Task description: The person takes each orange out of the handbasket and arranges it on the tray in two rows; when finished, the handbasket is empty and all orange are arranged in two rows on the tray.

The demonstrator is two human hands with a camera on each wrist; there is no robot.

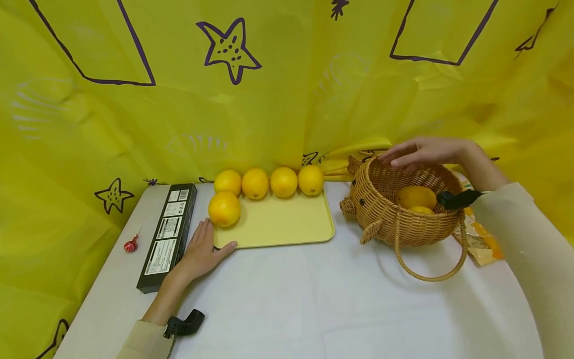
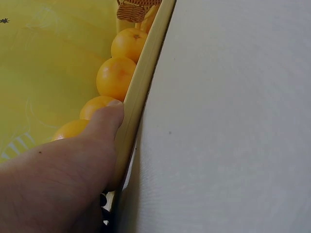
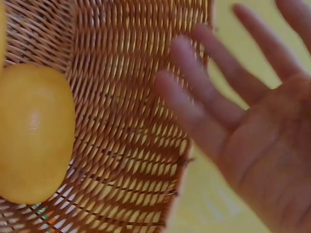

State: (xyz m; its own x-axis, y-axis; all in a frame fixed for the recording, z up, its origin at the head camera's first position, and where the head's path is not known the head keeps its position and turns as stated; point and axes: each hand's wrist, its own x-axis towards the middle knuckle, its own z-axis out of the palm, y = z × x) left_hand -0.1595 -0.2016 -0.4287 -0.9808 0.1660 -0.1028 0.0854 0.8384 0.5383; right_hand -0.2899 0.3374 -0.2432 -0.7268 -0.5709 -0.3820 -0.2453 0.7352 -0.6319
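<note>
My left hand (image 1: pixel 200 253) rests at the near left corner of a yellow tray (image 1: pixel 287 224), its thumb along the front rim and its fingers along the left side. Several oranges (image 1: pixel 224 209) sit on the tray, most in a row at its back edge and one in front at the left. Over the back rim of a pig-shaped wicker basket (image 1: pixel 414 234) hovers my right hand (image 1: pixel 426 151), with spread fingers and nothing in them. Inside the basket lie yellow mangoes (image 3: pixel 36 133), oblong and smooth.
Left of the tray lies a long black box (image 1: pixel 167 237) with white labels. A red-wrapped lollipop (image 1: pixel 131 245) is further left. Behind the basket's right side, an orange and white packet (image 1: pixel 482 242) shows. A yellow patterned cloth (image 1: pixel 269 114) hangs behind the white table (image 1: pixel 287 304).
</note>
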